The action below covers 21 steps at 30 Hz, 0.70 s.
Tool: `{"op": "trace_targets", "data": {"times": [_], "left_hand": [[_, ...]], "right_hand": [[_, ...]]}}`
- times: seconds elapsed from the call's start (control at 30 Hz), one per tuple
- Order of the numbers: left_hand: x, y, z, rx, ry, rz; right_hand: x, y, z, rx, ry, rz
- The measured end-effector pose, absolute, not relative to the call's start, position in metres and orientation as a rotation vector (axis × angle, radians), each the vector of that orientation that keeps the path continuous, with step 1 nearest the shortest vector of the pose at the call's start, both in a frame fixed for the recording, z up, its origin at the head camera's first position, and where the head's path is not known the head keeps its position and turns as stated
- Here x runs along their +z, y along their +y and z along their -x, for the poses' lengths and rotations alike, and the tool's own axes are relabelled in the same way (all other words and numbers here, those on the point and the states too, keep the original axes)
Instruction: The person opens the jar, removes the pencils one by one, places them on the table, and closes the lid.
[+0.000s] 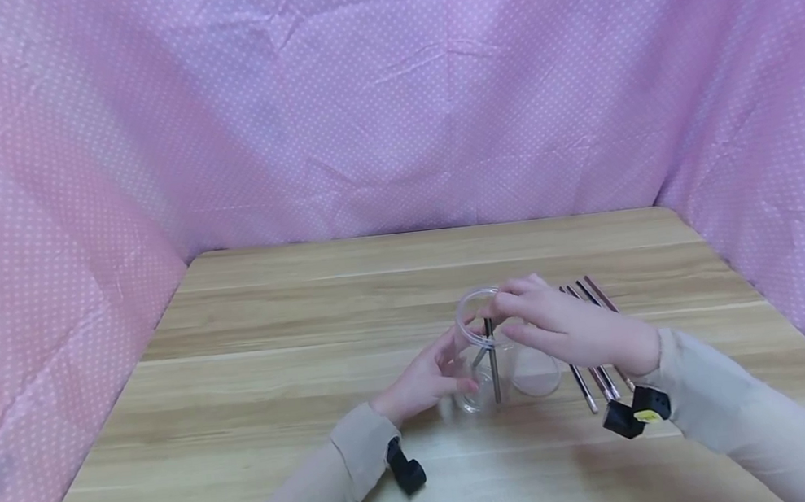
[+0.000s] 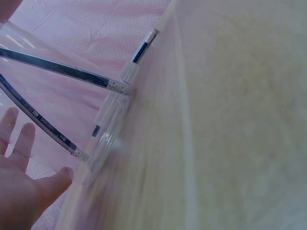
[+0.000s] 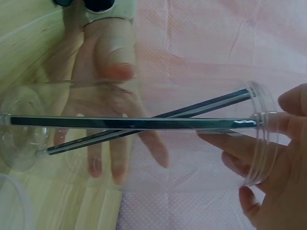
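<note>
A clear plastic jar (image 1: pixel 460 315) stands upright on the table between the hands. Two dark pencils lean inside it and cross; the right wrist view shows one pencil (image 3: pixel 134 123) running along the jar and the other pencil (image 3: pixel 96 140) slanting behind it. My left hand (image 1: pixel 422 381) is at the jar's left side, fingers spread and fairly straight, thumb near the base. At the jar's mouth is my right hand (image 1: pixel 568 319), its fingers loosely bent by the rim and close to the pencil tops. I see no pencil pinched between its fingers.
Right of the jar lies a clear round lid (image 1: pixel 536 373). Several more pencils (image 1: pixel 582 387) lie side by side beyond it, partly under the right forearm. The wooden table (image 1: pixel 270 322) is bordered by pink dotted cloth (image 1: pixel 389 121) at the back and sides.
</note>
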<state>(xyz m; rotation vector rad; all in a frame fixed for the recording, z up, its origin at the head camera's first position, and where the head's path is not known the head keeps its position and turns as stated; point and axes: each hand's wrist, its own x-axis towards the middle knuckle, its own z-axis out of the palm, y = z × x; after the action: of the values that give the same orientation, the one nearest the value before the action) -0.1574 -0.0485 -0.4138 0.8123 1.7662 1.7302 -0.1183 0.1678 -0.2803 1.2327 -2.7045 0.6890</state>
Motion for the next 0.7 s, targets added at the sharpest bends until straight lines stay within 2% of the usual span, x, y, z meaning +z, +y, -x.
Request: {"op": "trace_targets", "data": {"times": [0.47, 0.7], "left_hand": [[-0.41, -0.051, 0.157, 1.719, 1.777, -0.806], [-0.411, -0.05, 0.157, 1.725, 1.78, -0.804]], "right_hand": [[-0.264, 0.15, 0.128, 0.669, -2.72, -1.253], [-0.26, 0.142, 0.127, 0.648, -2.736, -1.177]]}}
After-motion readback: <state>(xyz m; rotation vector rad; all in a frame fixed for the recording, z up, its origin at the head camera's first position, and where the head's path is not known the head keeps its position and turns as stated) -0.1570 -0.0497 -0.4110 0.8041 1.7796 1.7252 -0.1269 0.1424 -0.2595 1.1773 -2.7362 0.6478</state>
